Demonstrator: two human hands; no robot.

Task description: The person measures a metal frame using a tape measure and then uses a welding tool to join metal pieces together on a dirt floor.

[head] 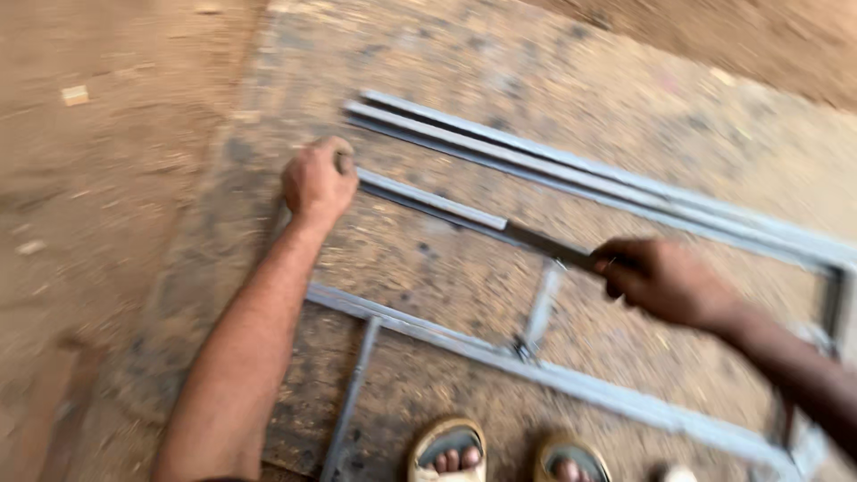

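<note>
I am closing my left hand [317, 183] into a fist around the near end of a loose metal bar [433, 201], pressing that end down onto the speckled board [446, 62] that lies under everything. My right hand [665, 281] is gripping the dark end of a flat blade [544, 243], probably a saw or a file, though the blur is keeping me from telling which; the blade is lying along the far end of the bar and touching it.

Taking the bar as my marker: beyond it, a bundle of long metal strips [571, 170] is running the same slanting way, near but apart from it, with a band of bare board between them. On my side of the bar, the metal frame [464, 337] is lying flat, its long rail parallel to the bar, with a short upright [541, 308] rising from that rail towards the blade. Another thin rod [350, 397] is dropping from the rail towards me. Between bar and rail a patch of board is lying open.

Past the left end of the bar the board is ending at a rough edge, and bare brown dirt [107, 178] is spreading wide beyond it. My sandalled toes [451, 455] are showing at the bottom, just on my side of the frame's rail.
</note>
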